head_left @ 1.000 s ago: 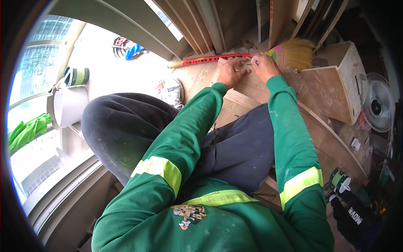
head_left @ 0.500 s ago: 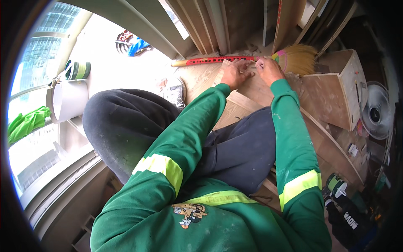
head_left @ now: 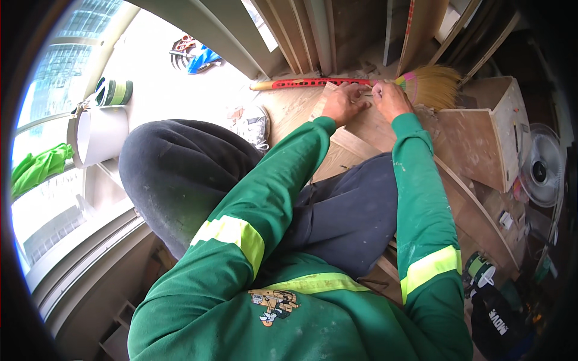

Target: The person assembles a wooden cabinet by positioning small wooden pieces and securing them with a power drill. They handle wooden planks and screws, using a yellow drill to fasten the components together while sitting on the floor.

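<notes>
Up front, left hand (head_left: 342, 103), right hand (head_left: 389, 99) on plywood board (head_left: 367, 129); grip unclear, fingertips hidden.

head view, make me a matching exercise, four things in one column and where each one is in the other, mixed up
Things:
1. broom
2. white bucket
3. fan
4. shoe

Places:
A. far right, beside the open plywood box
B. on the floor just past the person's left knee
C. far left, by the window
D. lying across the floor just beyond both hands

Pairs: 1-D, 2-C, 3-A, 4-B

The left hand and right hand rest on a wooden board.
</notes>
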Available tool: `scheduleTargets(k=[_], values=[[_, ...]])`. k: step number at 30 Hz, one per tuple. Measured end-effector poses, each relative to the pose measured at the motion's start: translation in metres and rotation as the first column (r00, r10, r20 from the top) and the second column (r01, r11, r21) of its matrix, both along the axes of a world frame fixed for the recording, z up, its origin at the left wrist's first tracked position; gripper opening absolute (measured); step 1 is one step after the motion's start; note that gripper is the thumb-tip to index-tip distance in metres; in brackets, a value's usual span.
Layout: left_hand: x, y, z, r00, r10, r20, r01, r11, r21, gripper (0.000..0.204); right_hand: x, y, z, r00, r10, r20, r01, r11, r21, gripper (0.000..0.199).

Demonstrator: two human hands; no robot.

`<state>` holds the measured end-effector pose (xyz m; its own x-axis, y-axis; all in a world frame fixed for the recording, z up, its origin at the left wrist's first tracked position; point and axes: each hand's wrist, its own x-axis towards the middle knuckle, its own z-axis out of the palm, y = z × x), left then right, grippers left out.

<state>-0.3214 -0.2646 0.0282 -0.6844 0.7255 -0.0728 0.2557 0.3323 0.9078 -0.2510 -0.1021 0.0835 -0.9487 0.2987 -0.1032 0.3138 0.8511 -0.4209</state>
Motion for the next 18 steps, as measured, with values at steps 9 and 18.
scheduleTargets(k=[9, 18], values=[[0.025, 0.012, 0.016, 0.873, 0.177, -0.454, -0.277, 0.947, -0.164, 0.025, -0.020, -0.018, 0.023, 0.969, 0.098, 0.227, -0.147, 0.967, 0.209, 0.019], [0.010, 0.014, -0.035, 0.842, 0.219, -0.493, -0.159, 0.974, 0.161, 0.014, -0.040, -0.034, 0.034, 0.942, 0.148, 0.301, -0.186, 0.977, 0.101, 0.018]])
